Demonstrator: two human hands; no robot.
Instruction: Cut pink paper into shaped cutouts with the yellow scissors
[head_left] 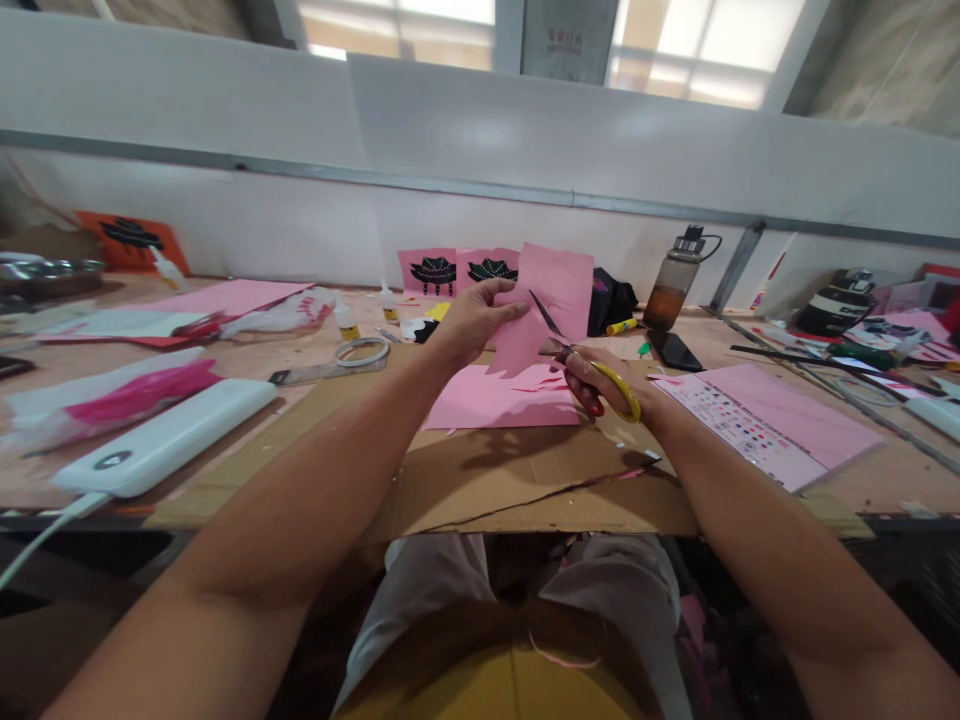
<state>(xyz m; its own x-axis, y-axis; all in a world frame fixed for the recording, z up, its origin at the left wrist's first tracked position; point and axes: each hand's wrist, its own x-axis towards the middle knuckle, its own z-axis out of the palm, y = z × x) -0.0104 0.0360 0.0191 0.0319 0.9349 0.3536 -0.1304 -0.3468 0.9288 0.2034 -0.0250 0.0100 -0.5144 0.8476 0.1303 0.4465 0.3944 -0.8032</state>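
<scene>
Here, right hand (592, 378) gripping scissors (616, 388), closed

Pink sheet (562, 275); yellow scissor handle (624, 393); brown cardboard (480, 490)

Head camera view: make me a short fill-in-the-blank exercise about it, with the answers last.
The thin sheet of paper in the left hand is coloured ____. The metal scissors with a yellow handle are in the ____ hand. Between the tall transparent bottle and the flat black phone, the one standing upright is the ____.

Answers: pink; right; bottle.
</scene>
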